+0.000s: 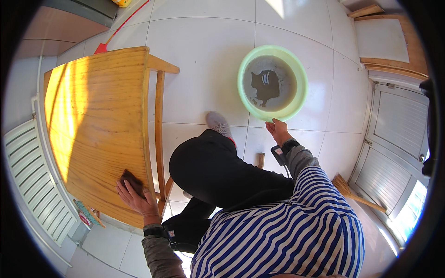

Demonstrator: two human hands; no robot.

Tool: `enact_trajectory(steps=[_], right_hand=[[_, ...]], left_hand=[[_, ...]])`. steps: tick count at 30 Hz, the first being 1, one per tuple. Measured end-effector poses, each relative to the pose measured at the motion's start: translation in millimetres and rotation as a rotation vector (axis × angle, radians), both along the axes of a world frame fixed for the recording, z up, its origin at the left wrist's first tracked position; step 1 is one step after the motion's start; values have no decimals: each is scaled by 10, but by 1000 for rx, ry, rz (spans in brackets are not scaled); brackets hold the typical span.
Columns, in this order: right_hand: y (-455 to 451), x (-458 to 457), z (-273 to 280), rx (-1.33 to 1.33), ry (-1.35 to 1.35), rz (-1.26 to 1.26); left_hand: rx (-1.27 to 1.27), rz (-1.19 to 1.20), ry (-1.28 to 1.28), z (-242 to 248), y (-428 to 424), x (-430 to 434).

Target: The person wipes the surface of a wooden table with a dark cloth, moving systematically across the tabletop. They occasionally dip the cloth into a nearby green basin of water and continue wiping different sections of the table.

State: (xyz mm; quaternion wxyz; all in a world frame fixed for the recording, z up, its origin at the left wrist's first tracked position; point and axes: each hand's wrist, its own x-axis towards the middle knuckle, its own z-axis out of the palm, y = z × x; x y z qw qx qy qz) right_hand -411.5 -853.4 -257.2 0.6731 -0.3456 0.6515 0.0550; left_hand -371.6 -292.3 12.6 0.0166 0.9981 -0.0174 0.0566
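My left hand [139,203] lies on the wooden tabletop [111,104] near its right edge. A dark brown cloth [133,182] is under and beside its fingers; whether the fingers grip it or just press on it is hard to tell. At the near rim of a pale green plastic basin [299,93] is my right hand [277,130], its fingertips touching the rim. Whether they pinch it is not clear. Murky grey water [266,83] with patches of foam fills the lower part of the basin, which stands on the tiled floor.
A white radiator [34,177] stands left of the table. A red plastic swatter [101,48] is beyond its far edge. On the right are a straw hand broom [342,185], a metal door [396,125] and a wooden-framed piece of furniture [393,66]. My shoe [217,122] is between table and basin.
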Motion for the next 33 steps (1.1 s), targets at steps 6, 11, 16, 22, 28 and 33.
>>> enact_trajectory(steps=[6, 11, 16, 22, 28, 33], right_hand=[[-19, 245, -56, 2, -40, 24], [-18, 445, -46, 25, -81, 2], [46, 619, -3, 40, -116, 23], [137, 787, -111, 96, -183, -19], [-21, 858, 144, 170, -193, 386], [42, 1603, 883, 6, -392, 469]], left_hand=[[9, 5, 7, 7, -4, -1], [-2, 1, 12, 13, -14, 3], [-5, 4, 15, 17, -19, -3], [-33, 9, 29, 25, -2, -7], [-23, 85, 54, 39, -3, -13], [-31, 127, 66, 55, -33, -29]])
